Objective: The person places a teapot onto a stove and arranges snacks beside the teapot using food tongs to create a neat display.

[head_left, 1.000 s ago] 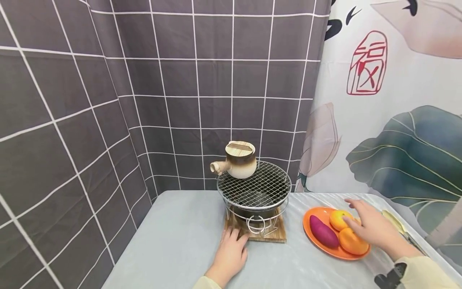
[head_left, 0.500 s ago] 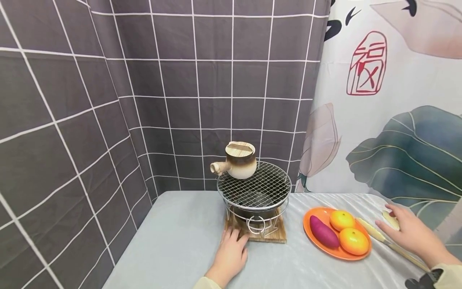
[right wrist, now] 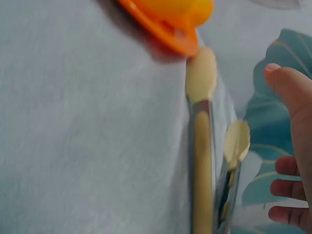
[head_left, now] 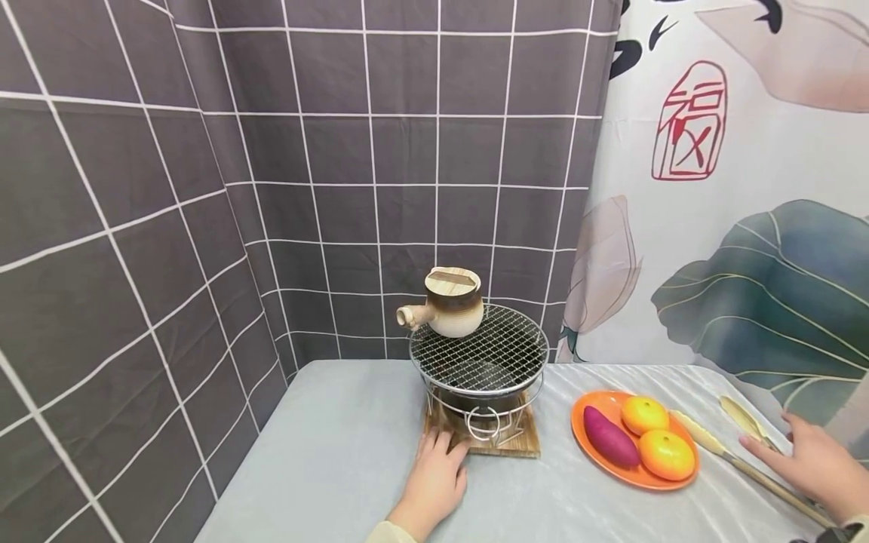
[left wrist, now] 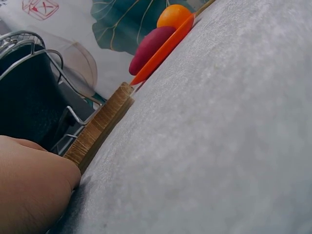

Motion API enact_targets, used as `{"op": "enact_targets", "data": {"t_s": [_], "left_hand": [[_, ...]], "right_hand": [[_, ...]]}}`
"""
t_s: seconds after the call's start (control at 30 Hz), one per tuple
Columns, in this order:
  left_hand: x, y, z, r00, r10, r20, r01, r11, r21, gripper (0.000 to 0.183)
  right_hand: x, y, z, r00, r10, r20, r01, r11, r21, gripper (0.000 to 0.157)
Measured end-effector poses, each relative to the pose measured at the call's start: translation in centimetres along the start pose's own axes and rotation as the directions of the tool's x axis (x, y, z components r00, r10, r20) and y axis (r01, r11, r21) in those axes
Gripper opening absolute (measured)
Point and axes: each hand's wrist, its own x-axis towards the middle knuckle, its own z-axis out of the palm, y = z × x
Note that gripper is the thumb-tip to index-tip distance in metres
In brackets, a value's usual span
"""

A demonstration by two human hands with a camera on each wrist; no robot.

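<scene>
My left hand (head_left: 433, 479) rests at the front left edge of a square wooden board (head_left: 521, 443), fingers touching it; some fingertips are hidden. The board carries a round wire stand with a grill mesh (head_left: 489, 354). On the mesh sits a small clay pot (head_left: 456, 313) with a side handle and wooden lid. At the far right, my right hand (head_left: 818, 461) hovers over tongs (head_left: 702, 436) with cream tips and long metal-and-wood arms. Its fingers are spread and hold nothing. The right wrist view shows both arms of the tongs (right wrist: 201, 83) lying apart, beside the hand.
An orange plate (head_left: 588, 445) left of the tongs bears a purple sweet potato (head_left: 611, 437) and two oranges (head_left: 667, 455). A pale cloth covers the table (head_left: 326, 452). Behind hang a grey checked curtain (head_left: 339, 151) and a flower-printed one (head_left: 767, 249).
My right hand has moved right, from above the oranges past the plate to the tongs, uncovering the fruit and the tongs. The left hand has stayed at the board.
</scene>
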Motion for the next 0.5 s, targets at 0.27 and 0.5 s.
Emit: {"op": "enact_targets", "data": {"t_s": [0.27, 0.5], "left_hand": [[-0.1, -0.2, 0.4, 1.000, 0.008, -0.002, -0.008, 1.000, 0.004, 0.044], [-0.3, -0.2, 0.7, 0.999, 0.025, -0.044, -0.025, 1.000, 0.002, 0.044]], "right_hand": [[-1.0, 1.9, 1.8, 0.979, 0.175, 0.102, -0.173, 0.984, -0.030, 0.119], [-1.2, 2.5, 2.9, 0.924, 0.334, 0.185, -0.326, 0.942, -0.073, 0.124]]}}
